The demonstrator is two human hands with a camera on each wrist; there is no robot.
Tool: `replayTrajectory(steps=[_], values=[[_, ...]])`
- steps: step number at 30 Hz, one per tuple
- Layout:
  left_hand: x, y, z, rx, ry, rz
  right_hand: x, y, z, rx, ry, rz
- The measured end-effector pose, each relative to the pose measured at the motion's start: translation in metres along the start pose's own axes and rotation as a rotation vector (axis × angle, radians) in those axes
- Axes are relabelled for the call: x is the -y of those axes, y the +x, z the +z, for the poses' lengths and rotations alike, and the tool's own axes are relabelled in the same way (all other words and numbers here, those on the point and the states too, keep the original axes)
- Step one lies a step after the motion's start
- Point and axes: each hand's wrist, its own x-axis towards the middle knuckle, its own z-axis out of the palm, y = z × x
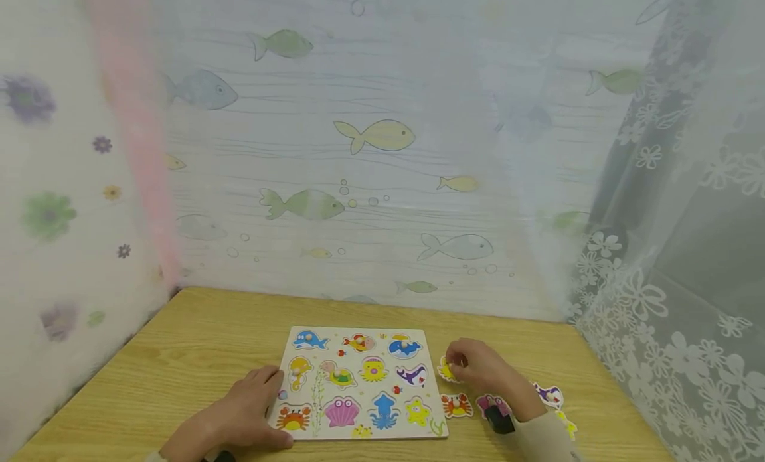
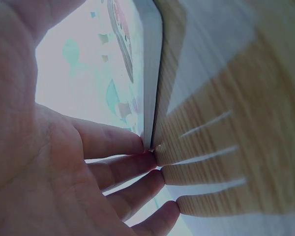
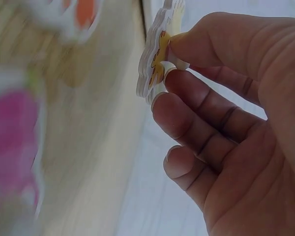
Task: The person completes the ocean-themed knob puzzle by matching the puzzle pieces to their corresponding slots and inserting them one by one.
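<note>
Beyond the board's right edge (image 1: 433,386), right hand (image 1: 477,364) pinches yellow piece (image 3: 158,56).

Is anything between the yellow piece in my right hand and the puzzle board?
Nothing visible stands between the yellow piece in your right hand and the puzzle board; the crab piece lies closer to you, off the direct path.

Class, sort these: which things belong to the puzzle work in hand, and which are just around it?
In the work: puzzle board; left hand; right hand, pinching a yellow piece; crab piece; shell piece; purple piece; star piece.

Just around: fish-print curtain; flower-print curtain; lace curtain.
</note>
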Motion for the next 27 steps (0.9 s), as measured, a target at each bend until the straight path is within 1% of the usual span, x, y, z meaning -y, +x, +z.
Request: replayTrajectory(steps=[2, 10, 17, 24, 27], values=[[0.0, 0.0, 0.0, 0.004, -0.001, 0.0, 0.006, 0.005, 0.002, 0.008, -0.001, -0.018], [-0.001, 0.0, 0.001, 0.003, -0.022, 0.004, 0.025, 0.02, 0.009, 0.021, -0.019, -0.042], [-0.001, 0.0, 0.0, 0.006, -0.021, 0.001, 0.039, 0.036, 0.017, 0.063, -0.01, -0.055], [0.0, -0.001, -0.001, 0.013, -0.024, -0.004, 0.056, 0.05, 0.025, 0.079, 0.005, -0.104], [0.0, 0.0, -0.001, 0.013, -0.02, -0.01, 0.063, 0.056, 0.03, 0.082, -0.007, -0.133]])
